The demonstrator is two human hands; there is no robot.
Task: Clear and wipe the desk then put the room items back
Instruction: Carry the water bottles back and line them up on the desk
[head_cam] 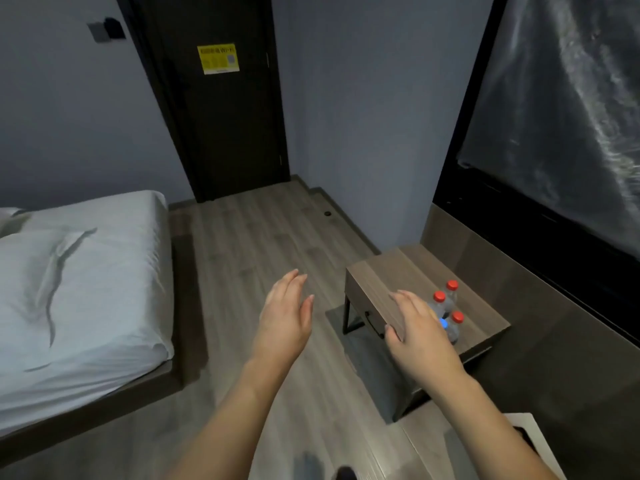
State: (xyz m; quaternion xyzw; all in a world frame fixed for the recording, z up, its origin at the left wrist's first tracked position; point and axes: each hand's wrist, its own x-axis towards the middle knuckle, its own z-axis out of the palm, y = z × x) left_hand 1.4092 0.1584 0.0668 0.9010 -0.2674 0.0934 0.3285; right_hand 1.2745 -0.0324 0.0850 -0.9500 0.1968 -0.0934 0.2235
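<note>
A small wooden side table stands at the right by the wall. On it stand several clear bottles: three with red caps and one with a blue cap. My right hand hovers over the table's near corner with straight fingers, partly covering the bottles and holding nothing. Left of the table, over the wooden floor, my left hand is held out flat and empty.
A bed with a white sheet fills the left side. A dark door with a yellow notice is at the back. A dark panel with plastic film covers the right wall. A white object's corner shows at bottom right.
</note>
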